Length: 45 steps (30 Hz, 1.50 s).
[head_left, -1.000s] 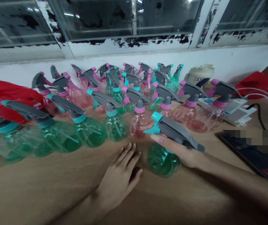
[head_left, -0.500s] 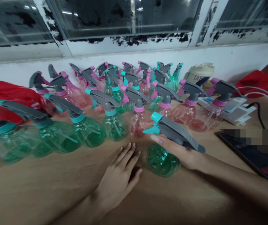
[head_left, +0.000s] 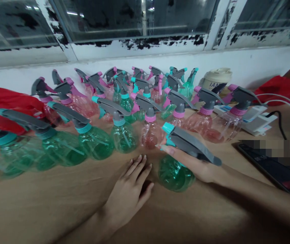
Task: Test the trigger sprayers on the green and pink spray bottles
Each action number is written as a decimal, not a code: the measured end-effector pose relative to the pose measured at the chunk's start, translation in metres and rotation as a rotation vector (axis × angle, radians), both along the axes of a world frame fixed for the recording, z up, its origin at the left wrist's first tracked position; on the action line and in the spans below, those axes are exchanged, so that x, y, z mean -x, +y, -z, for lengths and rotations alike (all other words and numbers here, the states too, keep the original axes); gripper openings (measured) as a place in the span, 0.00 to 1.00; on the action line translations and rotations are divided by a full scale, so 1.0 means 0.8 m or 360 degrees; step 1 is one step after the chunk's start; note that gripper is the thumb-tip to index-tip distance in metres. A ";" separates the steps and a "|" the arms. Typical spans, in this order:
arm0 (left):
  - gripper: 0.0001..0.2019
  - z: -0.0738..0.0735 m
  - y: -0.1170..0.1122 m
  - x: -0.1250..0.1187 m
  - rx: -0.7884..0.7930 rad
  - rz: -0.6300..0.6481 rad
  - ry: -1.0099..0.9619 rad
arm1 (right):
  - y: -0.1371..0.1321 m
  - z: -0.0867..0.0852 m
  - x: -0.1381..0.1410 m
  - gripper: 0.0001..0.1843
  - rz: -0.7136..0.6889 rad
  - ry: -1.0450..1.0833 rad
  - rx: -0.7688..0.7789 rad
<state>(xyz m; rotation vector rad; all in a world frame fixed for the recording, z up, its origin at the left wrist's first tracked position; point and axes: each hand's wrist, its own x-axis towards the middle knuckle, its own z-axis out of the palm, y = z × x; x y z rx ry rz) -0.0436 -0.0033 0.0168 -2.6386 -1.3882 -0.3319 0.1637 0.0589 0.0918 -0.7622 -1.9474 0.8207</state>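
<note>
My right hand (head_left: 198,164) is wrapped round the neck and trigger of a green spray bottle (head_left: 174,174), which stands on the wooden table (head_left: 66,203). This bottle has a grey head with a turquoise nozzle pointing up and left, and some green liquid low inside. The thumb and a fingertip show beside the turquoise trigger; the other fingers are hidden behind the bottle. To its left, my left hand (head_left: 131,189) lies flat on the table, fingers stretched out, holding nothing. Just beyond stand another green spray bottle (head_left: 124,135) and a pink spray bottle (head_left: 151,134).
Several more green and pink spray bottles stand in rows toward the wall. A red plastic bag (head_left: 10,105) lies at the left, another red bag (head_left: 282,89) at the right. A phone (head_left: 272,169), a white power strip (head_left: 258,122) with cables and a cream tub (head_left: 214,79) are on the right.
The fingers of my right hand have pulled the turquoise trigger back toward the bottle's neck. The bottle stays almost in place, and my left hand has not moved.
</note>
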 end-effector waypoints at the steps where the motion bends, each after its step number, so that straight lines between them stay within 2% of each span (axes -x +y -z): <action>1: 0.21 0.000 0.000 0.000 0.0004 0.0000 0.0007 | 0.000 0.000 0.000 0.08 0.0014 -0.0029 -0.0013; 7: 0.21 0.002 -0.001 -0.005 0.0009 -0.0025 0.0009 | -0.002 -0.002 -0.001 0.14 0.0028 -0.0031 -0.0035; 11: 0.21 0.003 -0.001 -0.006 -0.0005 -0.0026 0.0012 | 0.001 -0.001 0.001 0.06 -0.0072 0.0093 0.0025; 22: 0.20 0.003 -0.003 -0.013 -0.0026 -0.0061 -0.0022 | -0.001 0.004 0.004 0.10 -0.0035 0.0151 0.0114; 26: 0.20 0.004 -0.003 -0.013 -0.0007 -0.0072 -0.0047 | -0.001 0.008 0.003 0.06 0.0025 0.0122 0.0128; 29: 0.20 0.003 -0.003 -0.012 0.0011 -0.0066 -0.0072 | -0.001 0.010 0.002 0.12 0.0071 0.0097 0.0069; 31: 0.21 0.003 -0.003 -0.011 0.0026 -0.0059 -0.0097 | -0.002 0.011 0.002 0.13 0.0075 0.0083 0.0075; 36: 0.25 0.000 -0.004 -0.011 0.0077 -0.0073 -0.0185 | -0.003 0.009 0.003 0.13 0.0080 0.0108 0.0076; 45: 0.39 -0.007 -0.007 -0.012 0.0276 -0.0002 -0.0384 | -0.005 0.015 0.002 0.12 0.0001 0.0233 0.0139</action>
